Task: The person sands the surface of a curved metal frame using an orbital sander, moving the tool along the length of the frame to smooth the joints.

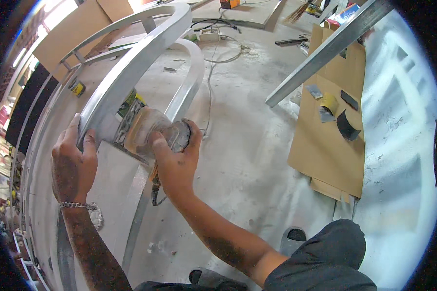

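Note:
A large curved metal frame (124,63), white and grey with dust, stands on the floor in front of me. My left hand (74,165) is closed around its near bar, thumb on one side and fingers on the other. In my right hand (178,167) is a dusty orange-brown power sander (142,127), thumb and fingers wrapped over its top. The sander's flat pad is turned toward the inner side of that bar. Whether pad and metal touch, I cannot tell. A cord hangs from the sander's lower end.
At right, flattened cardboard (325,150) carries curled sandpaper pieces (347,126) and a dark flat block (349,99). A straight metal bar (320,58) slants above it. A power strip (209,34) with cables lies beyond the frame. A yellow-labelled tin (76,88) stands at left.

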### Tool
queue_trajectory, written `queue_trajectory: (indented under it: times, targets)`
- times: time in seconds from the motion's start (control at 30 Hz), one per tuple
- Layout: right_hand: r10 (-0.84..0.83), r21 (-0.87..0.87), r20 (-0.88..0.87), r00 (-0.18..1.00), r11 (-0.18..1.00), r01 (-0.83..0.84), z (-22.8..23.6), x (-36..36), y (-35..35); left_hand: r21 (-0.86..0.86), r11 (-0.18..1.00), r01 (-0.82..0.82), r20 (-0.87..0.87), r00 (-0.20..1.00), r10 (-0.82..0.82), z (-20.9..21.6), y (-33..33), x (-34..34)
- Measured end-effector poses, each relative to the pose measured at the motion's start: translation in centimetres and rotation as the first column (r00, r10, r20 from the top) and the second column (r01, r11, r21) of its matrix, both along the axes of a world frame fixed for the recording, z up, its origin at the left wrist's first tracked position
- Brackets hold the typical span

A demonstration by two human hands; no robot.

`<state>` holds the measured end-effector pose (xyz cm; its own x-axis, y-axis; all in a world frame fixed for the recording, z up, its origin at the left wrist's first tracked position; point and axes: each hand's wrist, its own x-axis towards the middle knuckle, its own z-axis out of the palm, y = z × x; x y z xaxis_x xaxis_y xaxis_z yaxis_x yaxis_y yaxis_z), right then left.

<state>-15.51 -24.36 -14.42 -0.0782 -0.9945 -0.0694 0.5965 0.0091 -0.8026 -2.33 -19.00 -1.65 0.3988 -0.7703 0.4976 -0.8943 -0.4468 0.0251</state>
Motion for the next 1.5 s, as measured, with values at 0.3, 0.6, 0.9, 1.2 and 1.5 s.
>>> queue_trajectory:
  times: [0.3, 0.6, 0.9, 1.2, 1.5]
  targets:
    - [0.02, 0.04, -0.1, 0.995, 0.999, -0.016, -2.4, 0.7, 0.1, 0.029, 0.999, -0.028, 0.026, 0.999, 0.027, -0.1, -0.3, -0.1]
    - [-0.025, -0.019, 0.045, 0.999, 0.999, 0.026, -2.2, 0.7, -0.6, 0.039, 0.998, -0.047, 0.039, 0.998, 0.045, 0.1, -0.1, -0.4]
    - [-0.067, -0.093, -0.026, 0.997, 0.994, 0.064, -1.7, 0.4, -1.5, -0.019, 0.999, 0.033, 0.157, 0.987, -0.029, -0.3, -0.3, 0.4]
    - [-0.077, -0.113, -0.04, 0.996, 0.991, 0.072, -1.6, 0.6, -1.0, 0.003, 1.0, -0.01, 0.123, 0.992, 0.009, 0.3, -0.2, 0.0]
    - [-0.088, -0.15, -0.114, 0.99, 0.986, 0.07, -2.2, 0.7, -0.4, 0.019, 0.999, -0.05, 0.101, 0.994, 0.048, 0.2, -0.3, -0.2]
